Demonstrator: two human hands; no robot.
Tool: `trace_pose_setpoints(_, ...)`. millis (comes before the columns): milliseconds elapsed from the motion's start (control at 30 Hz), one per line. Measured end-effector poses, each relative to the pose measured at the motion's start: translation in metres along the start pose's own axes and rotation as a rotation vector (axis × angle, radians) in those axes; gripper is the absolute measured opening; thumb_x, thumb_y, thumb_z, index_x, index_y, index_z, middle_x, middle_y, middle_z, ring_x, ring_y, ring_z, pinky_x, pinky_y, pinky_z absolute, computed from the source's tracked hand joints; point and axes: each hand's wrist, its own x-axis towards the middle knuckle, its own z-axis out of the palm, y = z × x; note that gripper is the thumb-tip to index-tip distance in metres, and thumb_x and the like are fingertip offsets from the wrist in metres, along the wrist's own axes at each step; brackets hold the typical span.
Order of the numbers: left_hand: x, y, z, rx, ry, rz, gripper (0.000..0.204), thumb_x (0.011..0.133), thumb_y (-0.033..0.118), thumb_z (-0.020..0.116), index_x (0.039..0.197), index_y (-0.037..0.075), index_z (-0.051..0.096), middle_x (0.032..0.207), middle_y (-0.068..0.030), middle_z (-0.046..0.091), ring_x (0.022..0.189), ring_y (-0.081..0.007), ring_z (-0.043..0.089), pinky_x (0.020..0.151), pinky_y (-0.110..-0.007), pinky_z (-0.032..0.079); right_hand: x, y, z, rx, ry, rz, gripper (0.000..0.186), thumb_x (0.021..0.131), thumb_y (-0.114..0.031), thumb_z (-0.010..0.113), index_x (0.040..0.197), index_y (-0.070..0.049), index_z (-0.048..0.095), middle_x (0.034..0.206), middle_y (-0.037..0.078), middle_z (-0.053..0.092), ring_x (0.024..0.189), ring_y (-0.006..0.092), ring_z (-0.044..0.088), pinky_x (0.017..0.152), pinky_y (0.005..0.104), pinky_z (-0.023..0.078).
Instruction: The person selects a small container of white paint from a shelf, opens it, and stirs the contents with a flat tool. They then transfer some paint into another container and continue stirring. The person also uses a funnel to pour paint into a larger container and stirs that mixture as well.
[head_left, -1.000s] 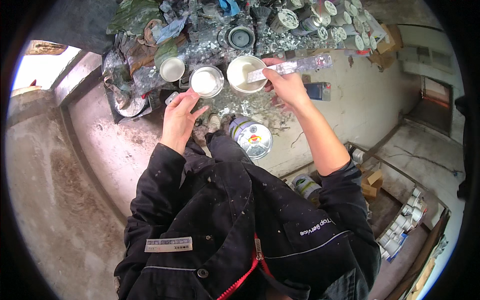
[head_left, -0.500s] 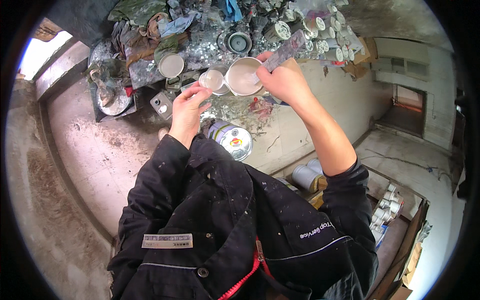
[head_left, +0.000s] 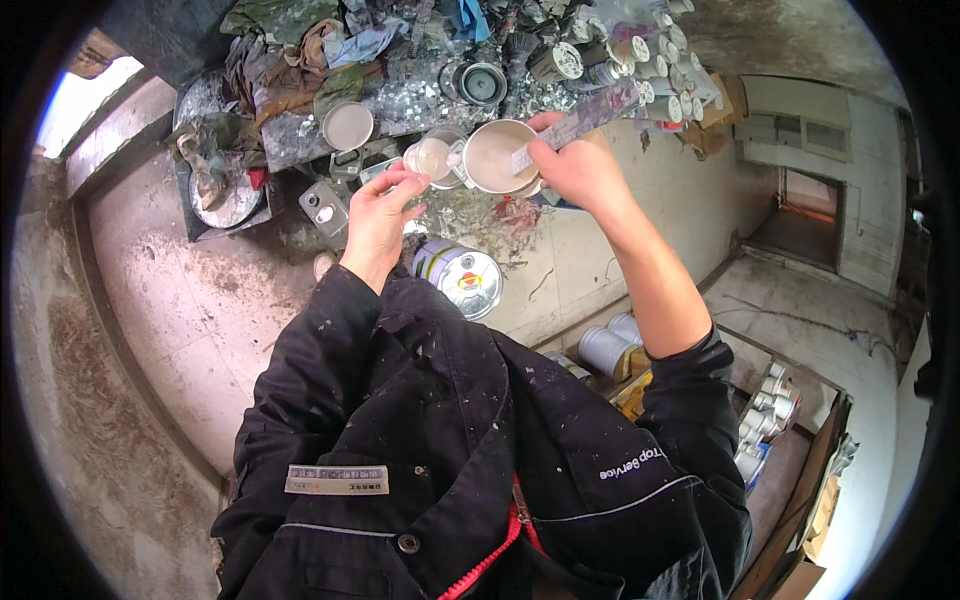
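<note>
My left hand pinches a small clear cup with a pale beige liquid in it. Close beside it, rims touching or nearly so, is a larger cup that holds beige paint. My right hand is closed on a flat mixing stick, its lower end over the paint. The right fingers also lie at the larger cup's far side; how they grip it is hidden. Pale liquid shows between the two rims.
A paint-spattered bench carries a round lid, crumpled rags, a dark open can and several white-lidded pots. Below my hands stands a metal paint can. More cans are at lower right.
My right hand and the stick have shifted slightly right, and the stick's upper end sits lower. The small cup has moved a little right, still beside the larger cup.
</note>
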Motion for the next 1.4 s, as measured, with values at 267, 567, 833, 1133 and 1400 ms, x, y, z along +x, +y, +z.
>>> trace_pose_setpoints(267,0.005,0.005,0.002,0.049,0.028,0.115,0.007,0.088,0.006,0.078,0.094,0.003,0.075,0.153,-0.0078,0.047,0.122,-0.018,0.06,0.098,-0.039,0.051,0.014,0.037,0.012,0.312,-0.019,0.143,0.029,0.09,-0.016,0.065,0.114,0.001,0.07,0.083,0.01,0.074,0.06,0.017,0.07,0.052,0.0305,0.055)
trace_pose_setpoints(567,0.008,0.006,-0.012,0.044,0.094,0.184,0.007,0.085,0.001,0.079,0.089,0.001,0.074,0.158,-0.0126,0.039,0.121,-0.0195,0.062,0.098,-0.036,0.053,0.045,0.065,0.06,0.689,0.051,0.299,0.029,0.094,-0.007,0.066,0.121,0.005,0.064,0.086,0.008,0.07,0.059,0.0124,0.063,0.055,0.0264,0.054)
trace_pose_setpoints(833,-0.004,0.01,-0.052,-0.098,0.154,0.042,0.005,0.096,0.004,0.069,0.1,0.001,0.068,0.154,-0.0141,0.049,0.126,-0.0239,0.059,0.099,-0.05,0.055,0.106,0.079,0.147,1.073,0.299,0.277,0.034,0.097,-0.005,0.064,0.129,0.004,0.059,0.092,0.011,0.069,0.065,0.0152,0.064,0.057,0.0288,0.056)
trace_pose_setpoints(1133,-0.02,0.018,-0.08,-0.002,0.231,0.077,0.001,0.095,0.007,0.067,0.095,0.006,0.067,0.108,-0.0055,0.068,0.106,-0.0202,0.066,0.108,-0.061,0.048,0.182,0.093,0.175,1.222,0.515,0.225,0.035,0.099,-0.006,0.06,0.132,0.004,0.051,0.094,0.012,0.068,0.06,0.0155,0.064,0.054,0.0291,0.054)
trace_pose_setpoints(1400,-0.006,0.014,-0.076,-0.041,0.226,0.042,0.005,0.094,0.005,0.066,0.097,0.008,0.065,0.12,-0.0086,0.066,0.111,-0.0223,0.065,0.107,-0.063,0.048,0.243,0.081,0.164,1.165,0.637,0.222,0.028,0.101,-0.007,0.06,0.126,0.004,0.055,0.101,0.015,0.068,0.068,0.0166,0.068,0.057,0.0283,0.059)
